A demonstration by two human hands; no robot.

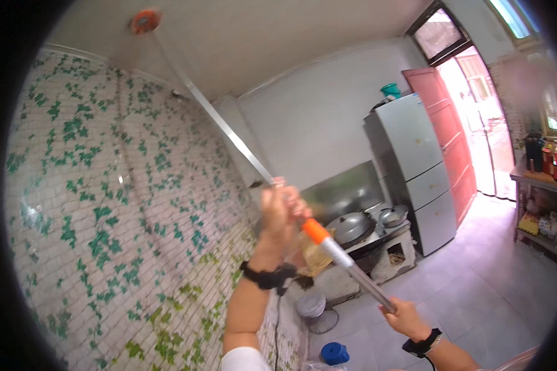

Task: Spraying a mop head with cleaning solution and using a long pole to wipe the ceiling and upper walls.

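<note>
A long metal telescopic pole [232, 134] slants from the lower right to the upper left. Its round orange head [146, 22] is up at the ceiling [269, 41]; whether it touches is hard to tell. My left hand [281, 206] is wrapped around the pole just above an orange collar [315, 231]. Farther down, my right hand [404, 315] grips the pole near its lower end. Each wrist wears a black band. To the left of the pole stands a wall [88, 185] covered in a brick pattern with green ivy leaves.
A stove [392, 259] with a large lidded wok [351, 227] and a smaller lidded pot [393, 215] stands ahead. Beside it are a grey refrigerator [413, 176] and an open red door [445, 130]. Bottles fill a shelf unit [534, 178] at right. On the floor sits a blue container [335, 353].
</note>
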